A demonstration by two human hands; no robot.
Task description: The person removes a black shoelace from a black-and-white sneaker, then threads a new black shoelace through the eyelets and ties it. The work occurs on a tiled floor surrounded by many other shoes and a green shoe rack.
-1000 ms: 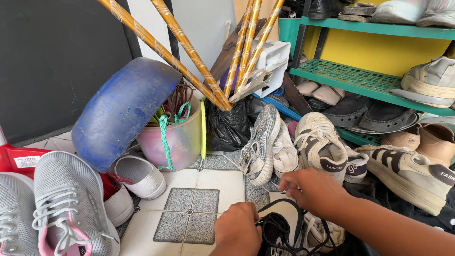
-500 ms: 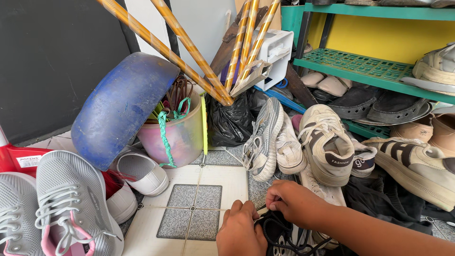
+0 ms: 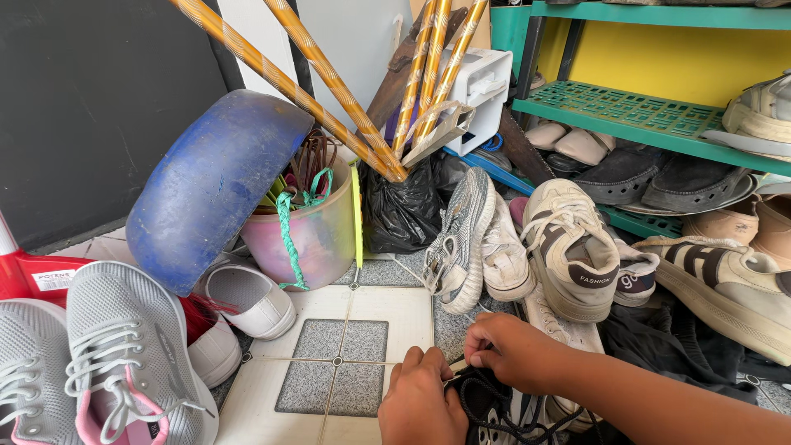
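Since the earlier frames the right hand point(image 3: 515, 353) has come back from the shoe pile to meet the left hand point(image 3: 422, 400) at the black shoe point(image 3: 494, 408) at the bottom edge of the view, on the tiled floor point(image 3: 329, 363). Both hands now close on its black laces point(image 3: 482, 394): right fingers pinch a strand, left fingers curl shut beside it. The laces are thin, limp cord in loose loops. Just beyond, a white leather sneaker point(image 3: 573, 247) and a grey knit sneaker point(image 3: 461, 239) lean together.

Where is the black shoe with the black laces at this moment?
The black shoe is at the bottom edge of the head view, right of centre, under the left hand and right hand, beside the tiled floor.
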